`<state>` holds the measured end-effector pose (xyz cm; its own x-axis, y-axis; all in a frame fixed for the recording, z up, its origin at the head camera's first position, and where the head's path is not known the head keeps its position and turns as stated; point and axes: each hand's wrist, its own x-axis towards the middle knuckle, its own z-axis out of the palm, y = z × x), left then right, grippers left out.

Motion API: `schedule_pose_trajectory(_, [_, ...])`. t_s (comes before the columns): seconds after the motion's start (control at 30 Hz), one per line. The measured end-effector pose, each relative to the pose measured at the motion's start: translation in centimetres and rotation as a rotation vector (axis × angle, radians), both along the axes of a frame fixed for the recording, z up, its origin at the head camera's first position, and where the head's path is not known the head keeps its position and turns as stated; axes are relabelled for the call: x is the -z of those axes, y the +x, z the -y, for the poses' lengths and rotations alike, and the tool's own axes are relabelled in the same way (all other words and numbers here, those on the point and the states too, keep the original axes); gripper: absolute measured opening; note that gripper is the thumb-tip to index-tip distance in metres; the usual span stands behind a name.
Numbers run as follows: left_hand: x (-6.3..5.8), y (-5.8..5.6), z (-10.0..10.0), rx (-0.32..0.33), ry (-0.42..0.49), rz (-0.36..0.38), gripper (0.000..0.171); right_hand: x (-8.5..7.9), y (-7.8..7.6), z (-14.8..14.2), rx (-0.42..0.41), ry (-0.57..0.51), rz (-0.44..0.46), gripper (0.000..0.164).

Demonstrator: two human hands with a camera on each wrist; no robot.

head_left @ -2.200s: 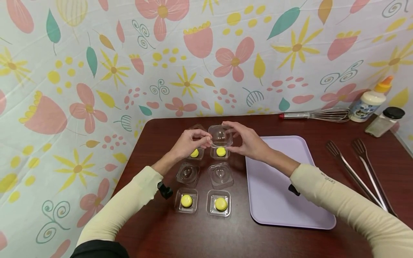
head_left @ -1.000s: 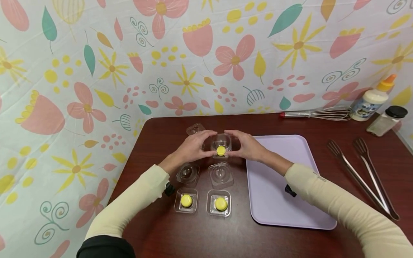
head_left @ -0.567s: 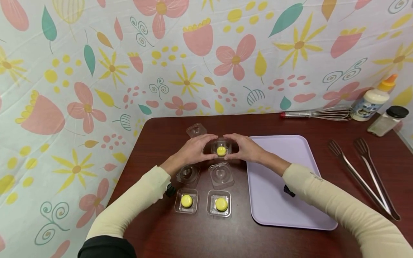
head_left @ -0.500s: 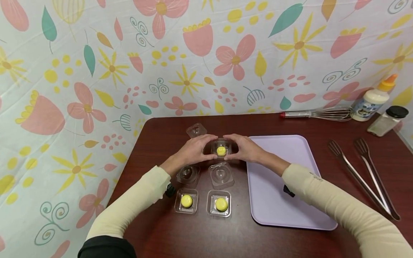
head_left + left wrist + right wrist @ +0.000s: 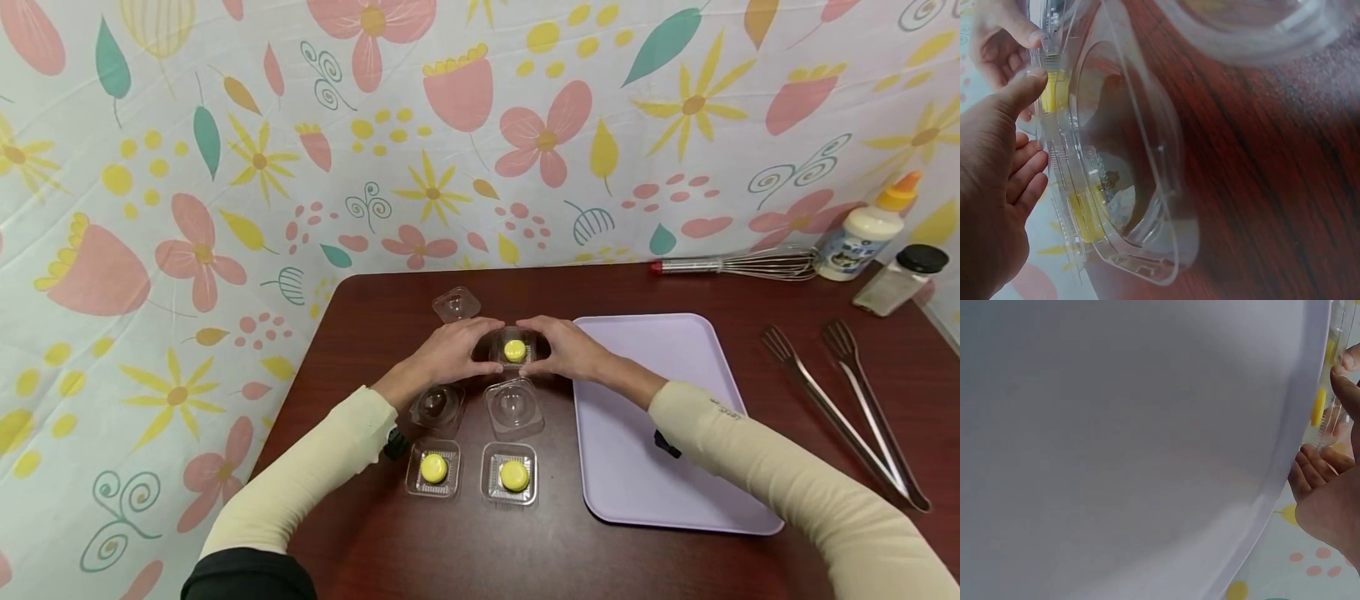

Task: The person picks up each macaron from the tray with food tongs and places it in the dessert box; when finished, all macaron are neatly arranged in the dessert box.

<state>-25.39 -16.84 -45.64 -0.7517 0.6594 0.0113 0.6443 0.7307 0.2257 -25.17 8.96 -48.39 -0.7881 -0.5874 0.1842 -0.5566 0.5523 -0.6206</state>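
In the head view my left hand (image 5: 450,352) and right hand (image 5: 568,352) hold a clear plastic container (image 5: 502,335) between them, thumbs at its near corners, fingers at the far ones. Inside lies a yellow, round, macaron-like piece (image 5: 515,350). A clear lid appears to lie over it; whether it is snapped down cannot be seen. My left hand hides most of another container behind it; its yellow piece (image 5: 1085,215) shows in the left wrist view. The right wrist view catches the right hand (image 5: 1329,494) at the container, beyond the tray's edge.
Two clear domed lids (image 5: 514,407) lie nearer me, before two uncovered containers (image 5: 486,492) with yellow pieces. Another lid (image 5: 456,303) lies far left. A lilac tray (image 5: 675,508) is at right, beside tongs (image 5: 873,433), a whisk (image 5: 735,266), a glue bottle (image 5: 862,237) and a jar (image 5: 896,283).
The clear lid came down from above onto the far right container. My left hand moved from the lid's edge to the container's left side; both hands then sank slightly.
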Motion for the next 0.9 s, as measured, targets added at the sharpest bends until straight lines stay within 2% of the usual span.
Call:
schedule_pose_trajectory(0.4, [0.17,-0.15,-0.19,-0.008,-0.031,-0.002,0.075,-0.04,-0.2,0.08,0.007,0.022,0.033,0.085])
schedule_pose_trajectory(0.7, [-0.22,-0.01,-0.42,-0.023,-0.059,0.004,0.076,-0.05,-0.17,0.2,0.017,0.026,0.057,0.086])
schedule_pose_trajectory(0.9, [-0.45,0.1,-0.54,-0.006,-0.089,-0.008,0.077,-0.37,0.03,0.14,0.013,0.031,0.079,0.09])
